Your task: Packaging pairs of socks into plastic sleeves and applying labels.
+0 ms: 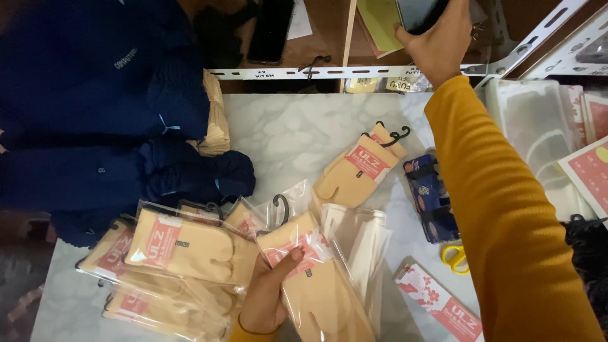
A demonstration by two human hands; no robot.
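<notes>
Left hand (269, 294): clamped on bagged tan sock pair (316, 278), long axis diagonal on bench (285, 133). Right hand (437, 38): far off, gripping dark phone (418, 12) on shelf.

Left hand (269, 294) is sitting low near the body, palm down, thumb stretching up and to the right, fingers curling under and gripping. Right arm (500, 209) in a mustard sleeve is reaching far forward, fully extended; right hand (437, 41) is closing around something, thumb pointing left, knuckles up.
</notes>
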